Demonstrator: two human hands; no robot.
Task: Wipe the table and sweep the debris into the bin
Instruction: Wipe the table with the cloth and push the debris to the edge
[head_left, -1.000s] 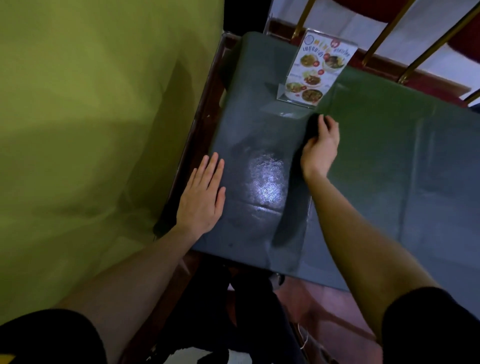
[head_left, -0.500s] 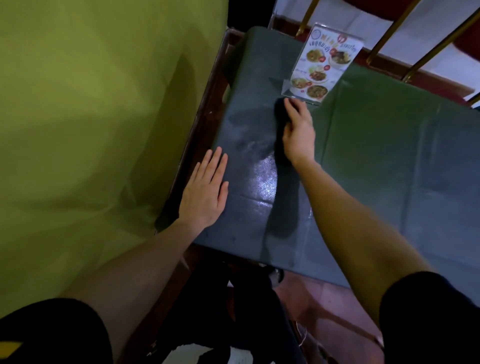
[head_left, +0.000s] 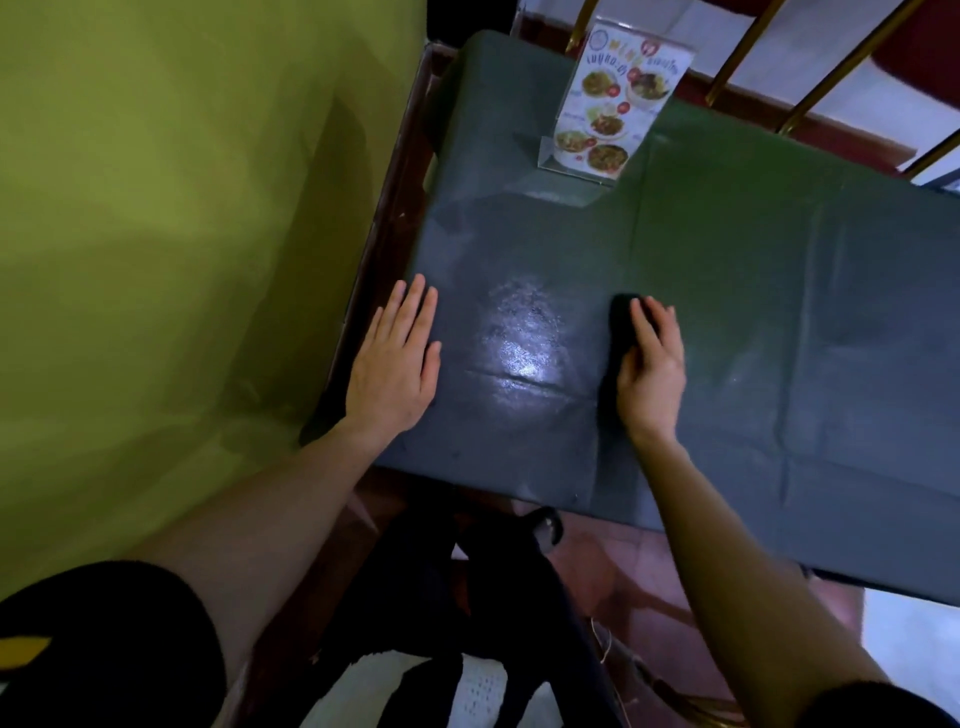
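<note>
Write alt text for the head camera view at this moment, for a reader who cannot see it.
Seen from above, a person's right hand presses a dark cloth onto a dark green table cover, while the left hand lies flat near the table's left edge. A menu stand stands upright at the far side.

The left hand (head_left: 395, 364) lies flat, palm down, fingers straight and together. The right hand (head_left: 652, 364) presses down with fingers curved; both forearms are bare.
</note>
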